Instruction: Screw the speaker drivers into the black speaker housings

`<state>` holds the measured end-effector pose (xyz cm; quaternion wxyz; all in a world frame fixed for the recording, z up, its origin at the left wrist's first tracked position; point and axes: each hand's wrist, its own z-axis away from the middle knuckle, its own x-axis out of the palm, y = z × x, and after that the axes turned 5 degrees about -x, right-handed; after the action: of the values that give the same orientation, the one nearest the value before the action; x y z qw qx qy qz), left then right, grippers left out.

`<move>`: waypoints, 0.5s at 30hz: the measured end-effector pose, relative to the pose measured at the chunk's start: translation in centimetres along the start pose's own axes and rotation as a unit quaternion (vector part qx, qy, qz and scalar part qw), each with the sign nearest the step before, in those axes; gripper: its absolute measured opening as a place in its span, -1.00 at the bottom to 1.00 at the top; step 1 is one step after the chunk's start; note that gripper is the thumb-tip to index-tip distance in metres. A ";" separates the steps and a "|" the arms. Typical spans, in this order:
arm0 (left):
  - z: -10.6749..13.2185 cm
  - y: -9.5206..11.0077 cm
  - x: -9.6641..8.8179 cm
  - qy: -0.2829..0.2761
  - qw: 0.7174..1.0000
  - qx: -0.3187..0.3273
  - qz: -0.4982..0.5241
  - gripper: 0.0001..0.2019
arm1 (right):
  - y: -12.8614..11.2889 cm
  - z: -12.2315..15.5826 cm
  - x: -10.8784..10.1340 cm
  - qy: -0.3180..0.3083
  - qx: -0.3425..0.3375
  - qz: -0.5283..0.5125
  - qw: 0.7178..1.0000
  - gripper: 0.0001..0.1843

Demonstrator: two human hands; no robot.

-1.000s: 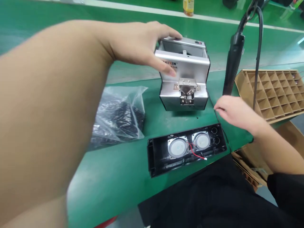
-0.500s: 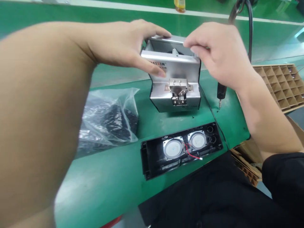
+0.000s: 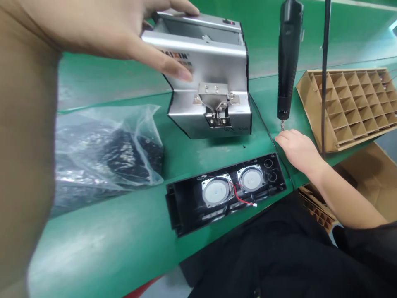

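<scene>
My left hand (image 3: 124,29) grips the silver screw feeder (image 3: 211,82) by its top edge. My right hand (image 3: 297,151) rests loosely open on the green table (image 3: 124,231), right of the feeder and nearer me.

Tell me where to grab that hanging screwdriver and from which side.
Wrap your grip round the screwdriver at the middle of its black barrel, coming from the front. It hangs upright, bit down, with the feeder close on its left and a cable hanging on its right, so the front looks freest. The right hand lies just under the bit.
</scene>
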<state>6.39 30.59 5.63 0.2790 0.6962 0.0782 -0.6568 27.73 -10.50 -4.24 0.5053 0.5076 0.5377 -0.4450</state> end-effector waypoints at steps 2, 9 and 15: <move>0.1 -0.1 0.1 -0.008 1.000 -0.007 0.003 0.62 | 0.2 -0.7 -0.7 -0.013 -0.003 -0.003 1.000 -0.64; 0.2 0.6 -0.4 -0.014 1.000 0.000 0.012 0.64 | -0.5 -5.4 -0.1 -0.047 -0.057 -0.055 0.996 -0.54; 1.7 3.0 -1.8 -0.074 0.994 -0.006 0.076 0.59 | -1.3 -8.0 2.4 0.009 -0.122 -0.097 0.988 -0.61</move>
<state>6.08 27.68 8.28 0.3373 0.6481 0.0077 -0.6827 25.74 -2.41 -5.94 0.5127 0.3917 0.6391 -0.4185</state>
